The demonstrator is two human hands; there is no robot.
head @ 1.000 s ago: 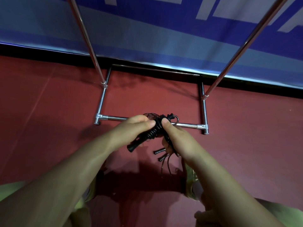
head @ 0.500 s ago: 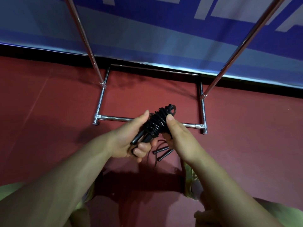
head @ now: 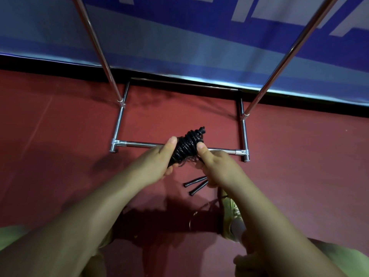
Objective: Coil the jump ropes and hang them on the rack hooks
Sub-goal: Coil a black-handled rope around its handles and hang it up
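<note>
jump rope of black cord wound into a tight bundle (head: 186,147) is gripped from both sides, pinched by the left hand (head: 157,162) and the right hand (head: 216,166), above the chrome metal rack's base bar (head: 139,144) on the red floor (head: 60,136). two slim black handles (head: 196,184) are seen protruding below the right hand.

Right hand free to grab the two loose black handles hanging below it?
Probably not yet: the right hand is pinching the coiled rope bundle together with the left hand. The handles hang unobstructed just beneath it.
</note>
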